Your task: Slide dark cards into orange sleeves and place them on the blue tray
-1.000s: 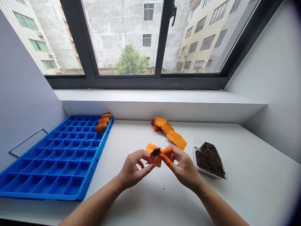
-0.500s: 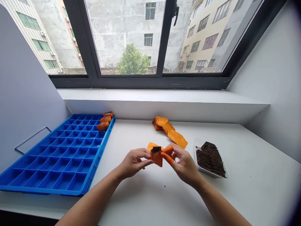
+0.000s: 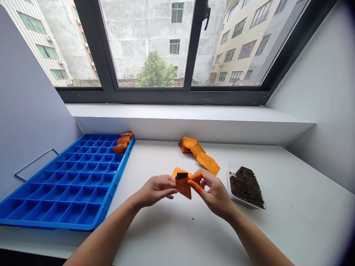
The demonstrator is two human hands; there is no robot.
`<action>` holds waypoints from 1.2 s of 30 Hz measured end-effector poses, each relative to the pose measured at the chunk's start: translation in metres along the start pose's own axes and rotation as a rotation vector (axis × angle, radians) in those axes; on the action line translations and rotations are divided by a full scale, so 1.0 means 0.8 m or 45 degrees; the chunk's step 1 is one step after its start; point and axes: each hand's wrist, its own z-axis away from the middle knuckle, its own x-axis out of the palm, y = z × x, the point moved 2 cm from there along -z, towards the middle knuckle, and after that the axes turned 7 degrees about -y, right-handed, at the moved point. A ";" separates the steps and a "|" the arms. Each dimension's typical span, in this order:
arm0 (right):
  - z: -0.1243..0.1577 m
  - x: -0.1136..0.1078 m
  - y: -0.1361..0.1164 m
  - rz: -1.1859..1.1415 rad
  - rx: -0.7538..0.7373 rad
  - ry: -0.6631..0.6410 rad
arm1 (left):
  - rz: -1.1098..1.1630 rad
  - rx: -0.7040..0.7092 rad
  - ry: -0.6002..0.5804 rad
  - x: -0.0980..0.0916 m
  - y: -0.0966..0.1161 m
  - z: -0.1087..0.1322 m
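Note:
Between my hands is a small orange paper pouch (image 3: 183,189), its mouth facing up. A dark, thin square piece (image 3: 182,176) stands partly out of that mouth. My left hand (image 3: 154,190) pinches the pouch's left edge between thumb and fingers. With orange covers on its thumb and index finger, my right hand (image 3: 212,190) grips the upper right edge. Just behind the pouch an orange flap or sheet (image 3: 175,171) shows; whether it belongs to the pouch I cannot tell.
A fanned stack of orange pouches (image 3: 199,153) lies at the back. To the right, a clear plastic tub (image 3: 230,173) holds rows of dark thin pieces (image 3: 248,188). At left, a blue compartment tray (image 3: 95,221) has several orange folded packets (image 3: 120,148) in its far right corner.
The pouch has shifted slightly left and tilts a little more, still between both hands. The dark piece in its mouth now shows flatter and wider.

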 end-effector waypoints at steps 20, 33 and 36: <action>-0.002 0.001 -0.002 -0.023 -0.015 -0.066 | -0.018 0.014 -0.026 -0.005 0.007 -0.002; 0.000 0.001 0.003 -0.085 0.054 -0.074 | -0.064 0.112 0.116 -0.007 -0.001 -0.002; -0.001 0.003 0.002 -0.101 0.083 -0.063 | -0.025 0.103 0.116 -0.006 -0.002 -0.004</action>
